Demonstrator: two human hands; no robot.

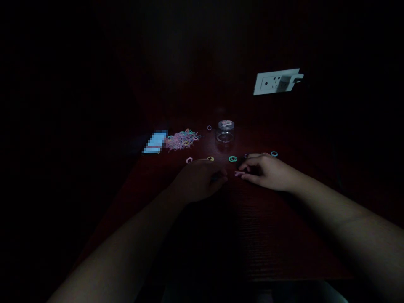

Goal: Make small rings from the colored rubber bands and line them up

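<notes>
Dim table [268,235]: pink bands [239,173] sit between my hands, by the thumb of the half-curled right hand [268,170]. I'd pinch lightly; whether it or the near-closed left hand [198,179] grips anything, I can't tell.

Before me is a dark red, wood-grained counter [268,235]. On the dim wall [208,71] beyond I see a white socket panel [268,85] with a plug [297,78] at its right end; deep shadow fills the room.
</notes>
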